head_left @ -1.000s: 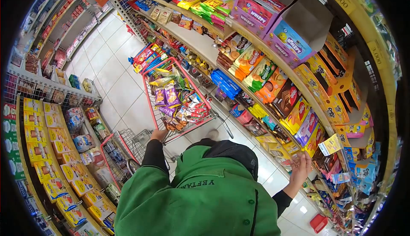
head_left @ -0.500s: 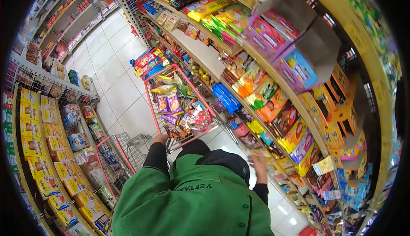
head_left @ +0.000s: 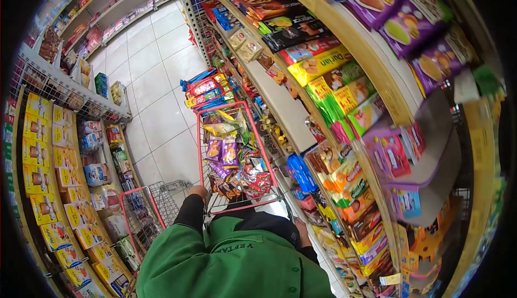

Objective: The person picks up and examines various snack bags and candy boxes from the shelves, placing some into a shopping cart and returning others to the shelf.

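A wire shopping cart (head_left: 267,160) with a red rim stands in front of my body. It holds snack packets, among them purple bags (head_left: 222,150) and a heap of red and brown packets (head_left: 252,182). Red and blue packets (head_left: 209,89) are stacked at its far end. My left hand (head_left: 198,192) is closed on the cart's near left corner. Low at my right side, close to the shelf, is my right hand (head_left: 302,231); its fingers are small and blurred, and I cannot tell how they are bent.
Shelves of wafers and biscuits (head_left: 331,71) curve along the right, with purple cartons (head_left: 398,158) on an upper level. Yellow boxes (head_left: 40,160) line the left shelf. A second wire cart (head_left: 141,217) is at my left. Tiled floor (head_left: 161,104) runs ahead between the shelves.
My view has shifted, so the right shelf looks closer and the cart sits further right and lower. My right hand has moved inward toward my body. My left hand stays on the cart.
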The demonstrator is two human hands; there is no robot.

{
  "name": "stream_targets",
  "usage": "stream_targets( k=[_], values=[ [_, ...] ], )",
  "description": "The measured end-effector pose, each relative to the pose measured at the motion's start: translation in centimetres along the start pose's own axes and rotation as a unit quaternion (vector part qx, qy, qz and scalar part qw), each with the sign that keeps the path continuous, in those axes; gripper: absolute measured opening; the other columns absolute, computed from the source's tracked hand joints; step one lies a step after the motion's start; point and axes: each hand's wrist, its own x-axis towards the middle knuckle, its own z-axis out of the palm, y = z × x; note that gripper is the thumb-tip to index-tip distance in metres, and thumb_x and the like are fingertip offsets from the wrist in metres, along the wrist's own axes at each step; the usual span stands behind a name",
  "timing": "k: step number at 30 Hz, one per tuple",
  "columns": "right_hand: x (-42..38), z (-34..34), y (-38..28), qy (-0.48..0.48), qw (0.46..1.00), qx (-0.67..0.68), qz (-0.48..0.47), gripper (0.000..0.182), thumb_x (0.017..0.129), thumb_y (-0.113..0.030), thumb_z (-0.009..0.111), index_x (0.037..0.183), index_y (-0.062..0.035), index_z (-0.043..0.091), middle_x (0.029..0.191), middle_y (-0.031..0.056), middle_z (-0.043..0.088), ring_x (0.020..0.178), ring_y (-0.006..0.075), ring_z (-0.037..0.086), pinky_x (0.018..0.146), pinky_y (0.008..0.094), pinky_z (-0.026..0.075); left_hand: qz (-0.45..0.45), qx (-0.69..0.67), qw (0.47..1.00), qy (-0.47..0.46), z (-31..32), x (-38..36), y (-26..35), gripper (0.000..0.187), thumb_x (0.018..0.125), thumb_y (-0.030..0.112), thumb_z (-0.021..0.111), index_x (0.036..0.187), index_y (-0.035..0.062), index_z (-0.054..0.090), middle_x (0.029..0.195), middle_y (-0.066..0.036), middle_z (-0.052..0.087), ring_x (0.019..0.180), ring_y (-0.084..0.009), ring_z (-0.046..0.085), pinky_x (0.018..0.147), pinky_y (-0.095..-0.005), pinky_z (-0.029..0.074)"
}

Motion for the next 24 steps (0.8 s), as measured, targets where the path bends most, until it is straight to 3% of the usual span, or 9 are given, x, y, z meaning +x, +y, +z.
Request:
stream_targets(
  k=[2, 3, 5, 8, 10, 12, 15, 18, 24],
  values=[
    [1.7, -0.3, -1.5, 0.018, 0.980, -0.183, -0.081, 0.023, 0.076, -0.017, 0.049, 0.092, -0.0032, 0.057, 0.085, 0.0083, 0.059, 0.085, 0.0173, 0.054, 0.071, 0.0243, 0.042, -0.020, -0.035, 0.998, -0.040, -0.6, 1.7, -0.4, 0.038, 0.078, 0.017, 0.032, 0.062, 0.0026, 0.063, 0.061, -0.009, 0.061, 0.057, -0.0178, 0.061, 0.052, -0.0297, 0.048],
    [2.6, 0.2, -2.3, 0.078, 0.980, -0.158, -0.094, 0.026, 0.081, -0.022, 0.044, 0.092, -0.0027, 0.056, 0.070, 0.0075, 0.056, 0.067, 0.0160, 0.054, 0.057, 0.0250, 0.043, -0.026, -0.044, 0.998, -0.026, -1.4, 1.2, -0.2, 0.037, 0.078, 0.017, 0.032, 0.062, 0.0026, 0.062, 0.061, -0.009, 0.061, 0.057, -0.0179, 0.061, 0.053, -0.0297, 0.048],
    [4.5, 0.6, -4.2, 0.074, 0.996, -0.053, 0.021, 0.030, 0.082, -0.026, 0.042, 0.092, -0.0027, 0.057, 0.064, 0.0059, 0.052, 0.059, 0.0139, 0.050, 0.051, 0.0239, 0.039, -0.036, -0.061, 0.997, 0.005, -3.7, -0.4, 0.6, 0.036, 0.077, 0.017, 0.033, 0.061, 0.0026, 0.062, 0.061, -0.010, 0.061, 0.057, -0.0181, 0.061, 0.053, -0.0297, 0.048],
    [7.2, 0.3, -7.4, 0.071, 0.974, 0.105, 0.188, 0.036, 0.084, -0.032, 0.039, 0.092, -0.0027, 0.057, 0.054, 0.0035, 0.046, 0.047, 0.0107, 0.043, 0.043, 0.0222, 0.034, -0.087, -0.087, 0.987, 0.104, -5.4, 0.1, 0.7, 0.030, 0.074, 0.018, 0.039, 0.062, 0.0024, 0.062, 0.067, -0.011, 0.062, 0.061, -0.0209, 0.061, 0.056, -0.0315, 0.048],
    [8.5, 0.4, -8.7, 0.064, 0.931, 0.207, 0.295, 0.040, 0.085, -0.036, 0.037, 0.092, -0.0027, 0.057, 0.048, 0.0019, 0.042, 0.039, 0.0085, 0.038, 0.037, 0.0211, 0.030, -0.069, -0.063, 0.977, 0.190, -10.2, -3.9, 2.7, 0.020, 0.070, 0.016, 0.046, 0.077, 0.0029, 0.059, 0.077, -0.014, 0.060, 0.072, -0.0257, 0.059, 0.061, -0.0354, 0.047],
    [9.0, 0.6, -8.5, 0.067, 0.975, 0.098, 0.189, 0.042, 0.085, -0.039, 0.035, 0.093, -0.0031, 0.057, 0.046, 0.0011, 0.041, 0.038, 0.0082, 0.038, 0.037, 0.0208, 0.030, -0.078, -0.087, 0.943, 0.312, -14.5, -4.5, 4.7, 0.021, 0.069, 0.014, 0.049, 0.086, 0.0031, 0.055, 0.079, -0.016, 0.058, 0.076, -0.0285, 0.057, 0.064, -0.0377, 0.046],
    [10.3, 0.7, -9.7, 0.080, 0.946, 0.174, 0.261, 0.045, 0.085, -0.041, 0.034, 0.093, -0.0037, 0.057, 0.046, 0.0012, 0.042, 0.038, 0.0080, 0.038, 0.038, 0.0204, 0.030, -0.014, -0.059, 0.874, 0.482, -20.0, -2.8, 6.4, 0.017, 0.071, 0.010, 0.049, 0.087, 0.0023, 0.047, 0.085, -0.014, 0.051, 0.082, -0.0303, 0.051, 0.065, -0.0379, 0.045],
    [11.1, 0.5, -11.1, 0.084, 0.924, 0.211, 0.308, 0.046, 0.085, -0.043, 0.034, 0.092, -0.0040, 0.058, 0.048, 0.0015, 0.043, 0.039, 0.0078, 0.039, 0.039, 0.0203, 0.031, 0.119, 0.008, 0.887, 0.447, -24.6, -2.0, 8.2, 0.022, 0.069, 0.013, 0.052, 0.090, 0.0055, 0.051, 0.102, -0.014, 0.046, 0.097, -0.0297, 0.045, 0.072, -0.0388, 0.044],
    [12.1, 0.7, -12.4, 0.090, 0.924, 0.202, 0.313, 0.045, 0.085, -0.042, 0.036, 0.091, -0.0034, 0.058, 0.057, 0.0037, 0.048, 0.042, 0.0088, 0.041, 0.042, 0.0203, 0.033, 0.057, 0.092, 0.919, 0.380, -26.2, 2.4, 9.2, 0.032, 0.068, 0.019, 0.055, 0.099, 0.0097, 0.055, 0.117, -0.007, 0.038, 0.114, -0.0252, 0.032, 0.083, -0.0405, 0.037]
  ],
)
